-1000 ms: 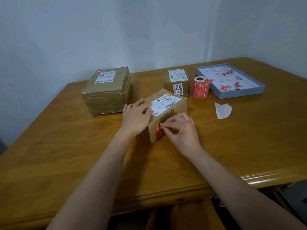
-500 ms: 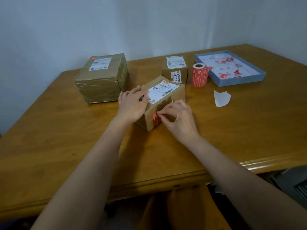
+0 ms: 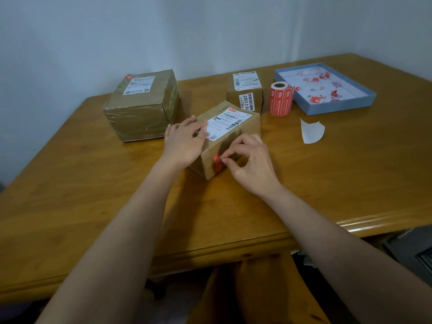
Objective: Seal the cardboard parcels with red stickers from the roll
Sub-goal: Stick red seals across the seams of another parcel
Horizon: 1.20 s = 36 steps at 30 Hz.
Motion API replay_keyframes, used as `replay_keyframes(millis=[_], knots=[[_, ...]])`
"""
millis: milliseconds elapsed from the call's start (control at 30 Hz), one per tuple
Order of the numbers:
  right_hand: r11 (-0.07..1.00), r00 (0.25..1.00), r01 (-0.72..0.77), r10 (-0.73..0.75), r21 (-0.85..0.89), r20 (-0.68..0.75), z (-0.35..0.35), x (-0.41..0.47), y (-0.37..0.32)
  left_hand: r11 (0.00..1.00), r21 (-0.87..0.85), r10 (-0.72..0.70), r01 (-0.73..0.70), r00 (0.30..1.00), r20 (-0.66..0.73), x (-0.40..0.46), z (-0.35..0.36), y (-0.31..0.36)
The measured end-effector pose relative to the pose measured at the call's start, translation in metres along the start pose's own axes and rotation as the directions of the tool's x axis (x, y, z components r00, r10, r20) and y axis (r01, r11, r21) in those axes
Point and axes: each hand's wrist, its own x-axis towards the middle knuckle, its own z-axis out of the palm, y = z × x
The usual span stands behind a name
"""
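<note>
**Red sticker pressed onto the near parcel's side**

A small brown cardboard parcel (image 3: 230, 136) sits at the middle of the honey-coloured wooden table (image 3: 93, 195), turned corner-on to the person. The left hand (image 3: 184, 142) lies flat over its top left edge, fingers straight and reaching onto the white shipping label (image 3: 228, 122). The right hand (image 3: 251, 161) is at the parcel's near side face, its curled fingertips and thumb pinching the edge of a red rectangular sticker (image 3: 217, 163) that lies on the cardboard close to the near corner.

Behind, a second small cardboard parcel (image 3: 245, 94) carries a white label and a side strip reading "76-3-2307". Just beside it on the right stands the red sticker roll (image 3: 280, 99) with white print too small to read. A larger tape-wrapped cardboard parcel (image 3: 142, 106) sits to the left, its label illegible. A shallow blue tray (image 3: 339, 106) holding red scraps lies at the far right, and a white backing paper piece (image 3: 312, 132) rests in front of it.
</note>
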Motion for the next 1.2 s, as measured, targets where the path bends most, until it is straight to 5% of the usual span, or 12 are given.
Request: replay_keyframes(millis=[167,900,1067,1200], knots=[[0.999,0.995,-0.048,0.050,0.021,-0.089,-0.001,0.000,0.002,1.000,-0.011,-0.005,0.005,1.000,0.000,0.000,0.000,0.002],[0.998,0.992,-0.062,0.058,0.030,0.110,-0.001,0.002,-0.003,1.000,0.014,0.011,-0.011,1.000,-0.007,0.002,0.002,-0.002],[0.965,0.982,-0.183,0.188,0.187,-0.008,-0.007,0.001,-0.003,1.000,0.010,0.013,-0.013,1.000,-0.005,0.003,0.001,-0.003],[0.978,0.986,-0.166,0.167,0.128,-0.002,-0.005,0.001,-0.001,1.000,0.015,0.011,-0.011,1.000,0.001,0.002,0.001,-0.001]])
